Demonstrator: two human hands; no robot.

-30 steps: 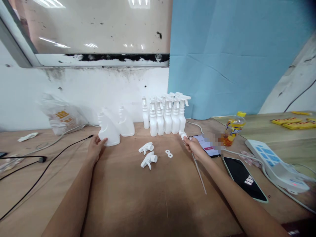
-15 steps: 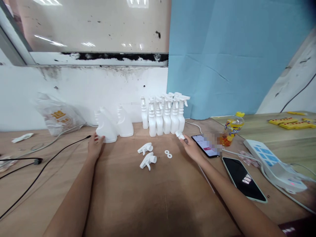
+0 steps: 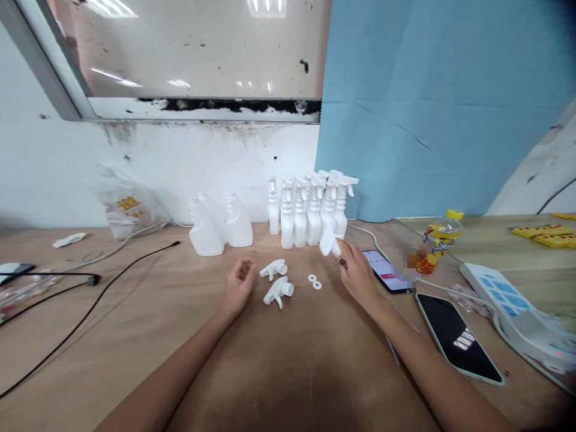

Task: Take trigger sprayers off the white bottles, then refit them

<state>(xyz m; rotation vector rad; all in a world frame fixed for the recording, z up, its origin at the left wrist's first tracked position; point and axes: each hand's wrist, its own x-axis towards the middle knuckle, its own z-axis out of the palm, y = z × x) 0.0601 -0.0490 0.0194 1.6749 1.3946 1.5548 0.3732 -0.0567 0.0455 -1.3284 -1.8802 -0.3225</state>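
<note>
Right hand: fingers closed on white spray head, which projected left of the fingertips. Left hand: half-open, loosely curled, empty; 2 trigger tops lay just right of it, 2 rings between both hands.

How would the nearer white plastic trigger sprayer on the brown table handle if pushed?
The white plastic trigger sprayer probably slides or pivots rather than rolling far: its trigger juts sideways. Likely stiff, given its moulded-looking body.
</note>
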